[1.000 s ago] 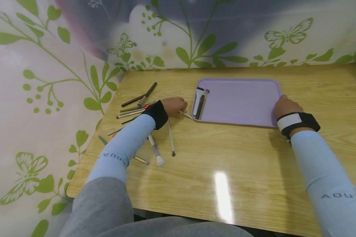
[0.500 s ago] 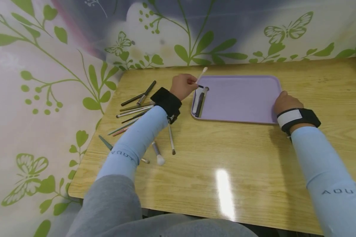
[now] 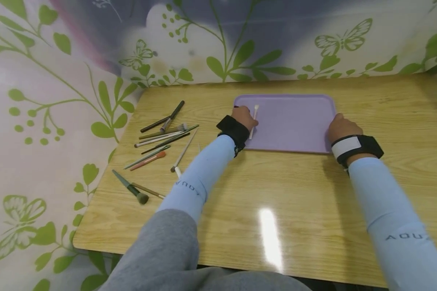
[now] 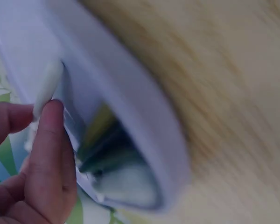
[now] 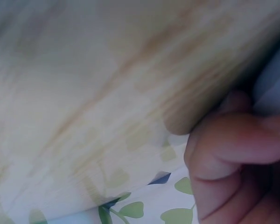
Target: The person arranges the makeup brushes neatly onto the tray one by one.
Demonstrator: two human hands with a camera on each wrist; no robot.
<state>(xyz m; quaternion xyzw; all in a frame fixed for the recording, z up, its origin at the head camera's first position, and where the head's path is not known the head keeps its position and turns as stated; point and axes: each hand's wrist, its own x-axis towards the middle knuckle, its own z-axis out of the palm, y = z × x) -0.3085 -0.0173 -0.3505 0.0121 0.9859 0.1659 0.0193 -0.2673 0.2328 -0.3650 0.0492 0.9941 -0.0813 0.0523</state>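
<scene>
Since a moment ago, my left hand [image 3: 245,116] has come down from above the tray's far corner onto its left end; fingers [image 4: 46,154] pinch the white-tipped brush [image 3: 254,120], which lies on the lilac tray [image 3: 295,121]; my right hand [image 3: 340,127] stays curled over the tray's right edge. Beyond the tray, loose brushes [image 3: 160,137] lie scattered on the wooden table [image 3: 276,194], left of my forearm.
</scene>
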